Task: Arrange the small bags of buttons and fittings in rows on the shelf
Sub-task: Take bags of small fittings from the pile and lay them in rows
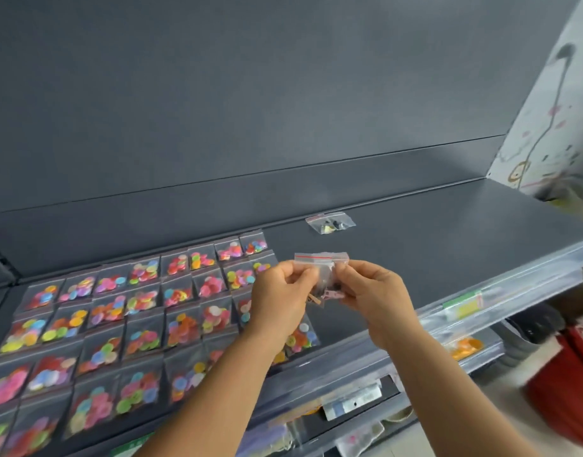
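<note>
From the head camera, your left hand point(285, 290) and right hand point(369, 288) both pinch one small clear bag point(321, 275), fingers curled on its side edges, holding it above the dark shelf point(448, 245). The bag hangs upright, its red-lined zip strip on top and small dark and pinkish fittings gathered at the bottom. Before you lay it down, I would flatten it so the pieces spread evenly, then set it flat and square beside the button bags point(145, 311), with its edges in line with theirs. Those bags lie in neat rows on the left of the shelf, thin glossy plastic over bright round buttons. One more bag of fittings point(330, 223) lies alone near the back wall, apart from the rows. The shelf looks smooth and matte, so bags may slide.
</note>
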